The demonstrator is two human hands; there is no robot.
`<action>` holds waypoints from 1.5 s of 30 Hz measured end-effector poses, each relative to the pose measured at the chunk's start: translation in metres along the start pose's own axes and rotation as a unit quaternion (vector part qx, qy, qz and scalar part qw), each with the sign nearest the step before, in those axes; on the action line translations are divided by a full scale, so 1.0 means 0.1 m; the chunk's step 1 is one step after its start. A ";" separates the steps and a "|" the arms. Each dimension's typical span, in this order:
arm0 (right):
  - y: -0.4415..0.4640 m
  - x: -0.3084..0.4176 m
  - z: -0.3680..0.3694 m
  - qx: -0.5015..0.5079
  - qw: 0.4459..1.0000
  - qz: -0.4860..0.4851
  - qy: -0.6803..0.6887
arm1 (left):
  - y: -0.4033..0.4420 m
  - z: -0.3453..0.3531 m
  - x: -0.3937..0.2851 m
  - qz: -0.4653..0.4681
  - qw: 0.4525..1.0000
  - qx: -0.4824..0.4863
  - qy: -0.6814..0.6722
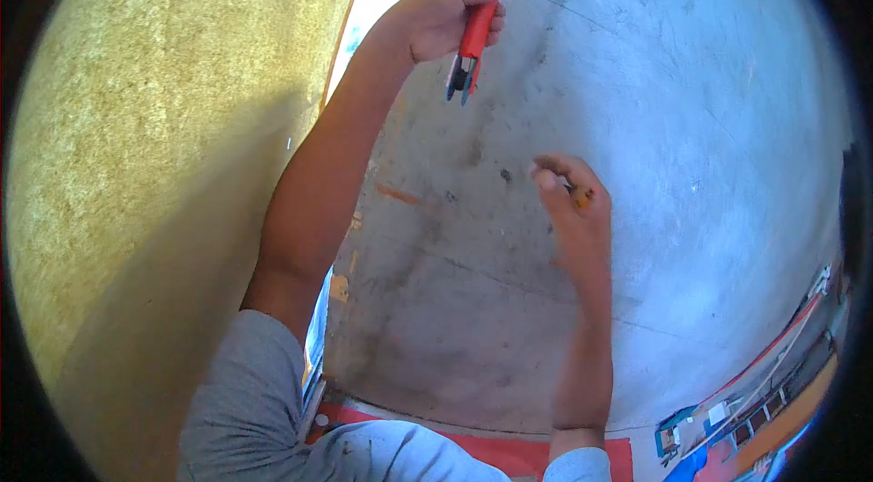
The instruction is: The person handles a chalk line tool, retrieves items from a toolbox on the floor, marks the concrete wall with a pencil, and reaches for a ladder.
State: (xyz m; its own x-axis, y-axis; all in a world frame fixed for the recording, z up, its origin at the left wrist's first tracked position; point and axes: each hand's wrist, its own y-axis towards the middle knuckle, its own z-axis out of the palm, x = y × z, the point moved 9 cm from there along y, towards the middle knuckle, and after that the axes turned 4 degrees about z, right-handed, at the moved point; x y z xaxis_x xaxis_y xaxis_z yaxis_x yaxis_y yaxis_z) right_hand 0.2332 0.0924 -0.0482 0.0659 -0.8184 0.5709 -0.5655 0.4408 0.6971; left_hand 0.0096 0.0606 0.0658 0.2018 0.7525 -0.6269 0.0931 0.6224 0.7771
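My left hand [459, 16] is raised at the top middle, its fingers wrapped round a red tool [475, 32] whose two dark metal tips point down. A thin dark line [568, 7] runs from near this hand across the grey surface to the right. Lower and to the right, my right hand [577, 200] is closed, thumb against fingers, round a small yellow-orange object [583, 197] that shows only in part. The two hands are apart, both in front of the grey surface [691, 145].
A rough yellowish panel [182, 73] fills the left side, with a bright gap beside it. Red material [509, 453] lies along the bottom. At the lower right are a ladder-like object [759, 416], a blue item [688, 464] and long strips.
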 end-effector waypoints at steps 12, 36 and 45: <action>0.63 0.08 0.92 0.070 0.990 -0.086 0.091 | -0.35 0.12 -0.21 0.057 0.984 -0.146 0.080; -0.11 0.25 0.33 -0.095 0.990 -0.089 0.050 | -0.63 0.60 0.52 -0.011 0.989 -0.150 0.004; -0.23 0.48 -0.11 -0.074 0.984 -0.159 -0.010 | -0.06 1.83 0.27 -0.113 0.972 0.058 -0.196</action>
State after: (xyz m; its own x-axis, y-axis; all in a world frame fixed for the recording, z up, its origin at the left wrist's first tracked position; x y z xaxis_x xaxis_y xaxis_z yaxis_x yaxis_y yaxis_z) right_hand 0.2579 0.0472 -0.0322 0.2035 -0.9299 0.3064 -0.3925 0.2093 0.8956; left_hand 0.1935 0.0380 0.0543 0.5169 0.4461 -0.7306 0.2833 0.7163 0.6377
